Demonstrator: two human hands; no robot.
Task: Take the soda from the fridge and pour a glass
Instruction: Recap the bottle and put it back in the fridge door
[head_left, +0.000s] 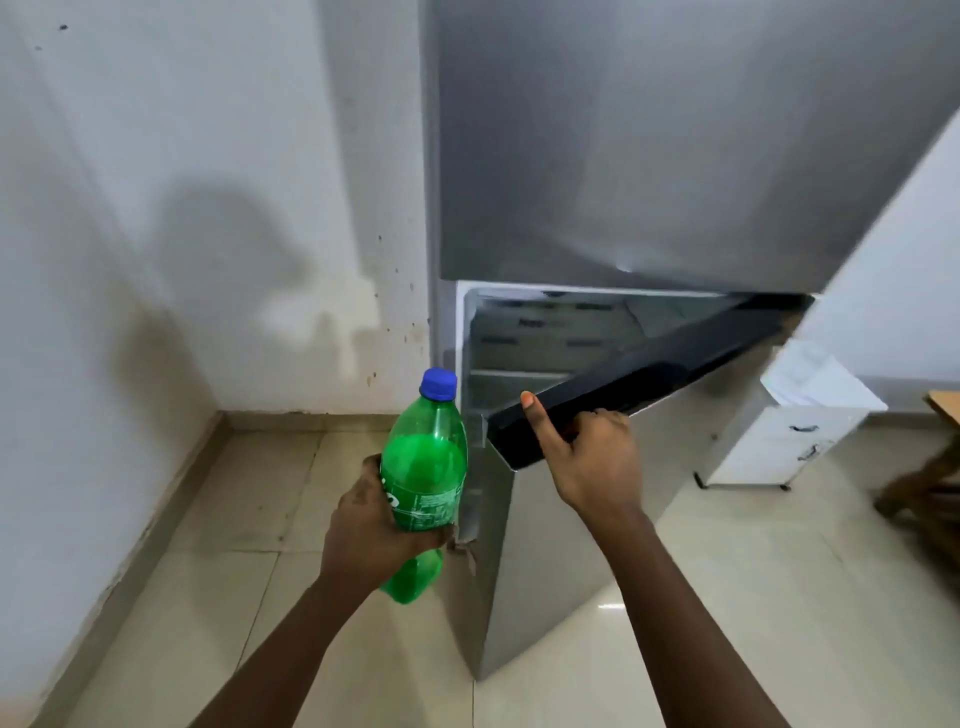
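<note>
Hands (374, 519) around bottle (423, 467) and fridge door (639, 384)

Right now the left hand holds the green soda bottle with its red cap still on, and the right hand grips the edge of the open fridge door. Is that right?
Not quite: the head view shows the cap is blue, not red. The rest stands: the left hand holds the green soda bottle, cap still on, and the right hand grips the edge of the open fridge door.
</note>
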